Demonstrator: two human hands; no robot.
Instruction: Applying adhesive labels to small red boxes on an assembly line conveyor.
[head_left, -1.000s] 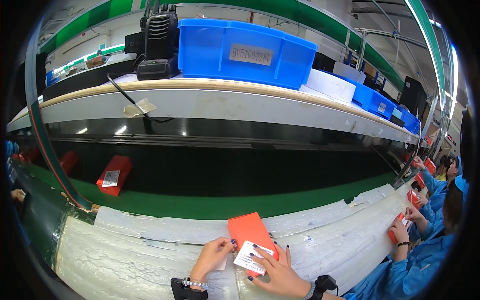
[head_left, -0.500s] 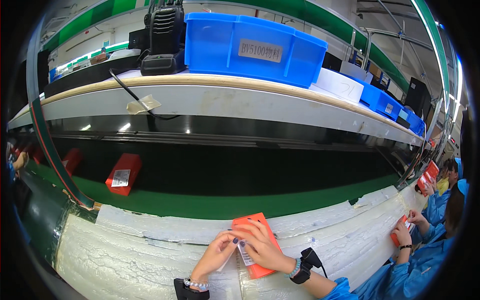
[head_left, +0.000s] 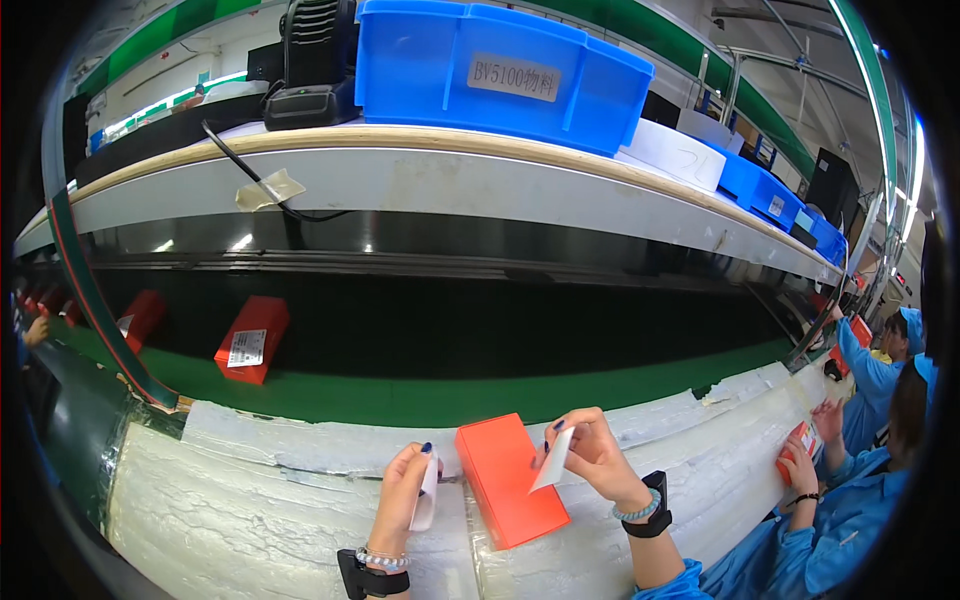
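A red-orange box [head_left: 508,482] lies on the pale wrapped work surface between my hands. Left of it, my left hand [head_left: 402,488] pinches a slip of white paper [head_left: 426,500] that hangs edge-on, its face hard to see. Over the box's right side, my right hand [head_left: 592,455] has a white label [head_left: 553,462] between thumb and fingers, one corner hanging down close to the box top. I cannot tell whether that corner touches the box. Both wrists wear beads and a black band.
Beyond the work surface [head_left: 270,490] runs a dark green conveyor belt [head_left: 420,400] with a labelled red box [head_left: 250,342] and several more at far left. Above is a shelf with a blue bin [head_left: 500,75] and a radio in its charger [head_left: 315,65]. Co-workers in blue [head_left: 850,520] handle red boxes at right.
My hands, which were together over the box, have moved apart, each with a white piece. The box top is now uncovered. At right, a co-worker's arm has reached out toward the belt.
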